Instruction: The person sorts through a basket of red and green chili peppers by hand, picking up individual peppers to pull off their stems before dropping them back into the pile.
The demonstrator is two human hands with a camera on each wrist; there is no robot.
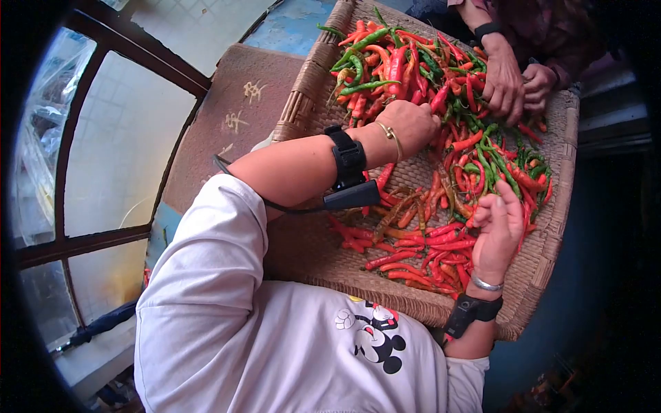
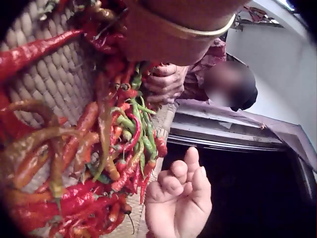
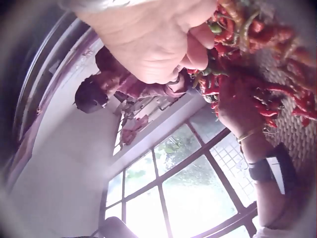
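Note:
Red, orange and green chili peppers (image 1: 447,237) lie heaped in a wide woven basket (image 1: 551,237). My left hand (image 1: 406,127), with a gold bracelet, reaches into the upper heap, its back toward the head camera. Its fingers bend down among the peppers and a red chili (image 1: 439,98) shows right beside its knuckles; I cannot tell whether they grip one. Over the basket's right part is my right hand (image 1: 499,230), palm turned up and fingers loosely bent. In the left wrist view, nothing shows in that right hand (image 2: 178,203).
Across the basket, another person's two hands (image 1: 504,79) work at the upper right of the heap. A reddish-brown board (image 1: 241,103) with yellow writing stands left of the basket, beside a framed window (image 1: 141,138). Bare weave (image 1: 303,248) shows at the basket's lower left.

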